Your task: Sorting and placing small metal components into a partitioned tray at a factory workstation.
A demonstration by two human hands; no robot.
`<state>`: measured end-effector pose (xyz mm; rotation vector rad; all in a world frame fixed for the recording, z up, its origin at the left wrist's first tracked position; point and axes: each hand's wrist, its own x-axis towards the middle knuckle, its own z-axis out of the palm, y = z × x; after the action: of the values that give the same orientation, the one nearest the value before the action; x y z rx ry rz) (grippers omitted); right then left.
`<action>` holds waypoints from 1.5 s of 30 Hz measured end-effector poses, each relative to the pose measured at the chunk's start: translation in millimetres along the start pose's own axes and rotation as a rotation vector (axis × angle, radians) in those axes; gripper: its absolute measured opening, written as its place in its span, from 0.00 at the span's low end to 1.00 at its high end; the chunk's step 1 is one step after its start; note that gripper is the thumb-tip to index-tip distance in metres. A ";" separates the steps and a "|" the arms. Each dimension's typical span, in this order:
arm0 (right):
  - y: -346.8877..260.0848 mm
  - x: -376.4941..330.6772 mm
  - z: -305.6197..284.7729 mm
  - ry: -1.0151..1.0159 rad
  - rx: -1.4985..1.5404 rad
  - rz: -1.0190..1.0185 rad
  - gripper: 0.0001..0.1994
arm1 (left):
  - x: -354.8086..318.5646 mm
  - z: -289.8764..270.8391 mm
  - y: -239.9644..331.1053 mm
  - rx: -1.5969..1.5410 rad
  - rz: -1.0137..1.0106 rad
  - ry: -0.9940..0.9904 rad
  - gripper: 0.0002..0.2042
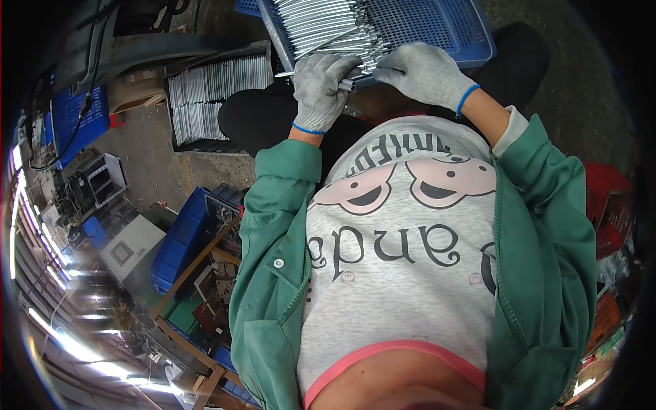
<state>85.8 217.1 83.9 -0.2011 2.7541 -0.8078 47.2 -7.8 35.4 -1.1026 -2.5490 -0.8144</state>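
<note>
The left hand [316,92], in a grey knitted glove with a blue cuff edge, is positioned at the upper centre of the frame. Its fingers are curled closed around slender metal tubes [348,86]; their round, hollow ends project at the right side of the grip, and a thin length projects at the left. The held tubes are located at the near edge of the blue basket [418,26].

The right hand [427,76], gloved in the same material, is positioned right of the left hand, at the same basket edge. Its fingers are drawn narrowly together beside the ends of the stacked rods [320,29]; whether they grip a piece cannot be determined.

The basket is moulded plastic with a perforated base and a smooth, rounded rim. It occupies the top of the frame. The stacked rods lie in its left portion: straight, bright and smooth, roughly parallel, with some crossing at an angle.

A black crate [205,147] stands on the rough grey floor [154,167] at the upper left. It contains two rows of closely packed silvery pieces [220,87]. A blue plastic bin [179,240] with straight walls is located at the left, below the crate.
</note>
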 end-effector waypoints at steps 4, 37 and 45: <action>-6.0 0.7 -9.4 0.005 -0.002 -0.035 0.13 | -1.7 -0.5 -0.8 0.010 -0.001 0.020 0.08; 1.1 -13.8 -2.2 0.086 -0.002 -0.053 0.13 | 5.2 1.2 -7.5 0.064 -0.079 -0.309 0.11; -0.3 -8.3 -0.6 0.105 -0.108 -0.040 0.12 | 7.0 -6.1 3.6 0.035 -0.036 -0.262 0.09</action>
<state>93.5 218.8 86.3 -0.2417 2.9044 -0.6982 45.0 -5.2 44.8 -1.2283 -2.7909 -0.6692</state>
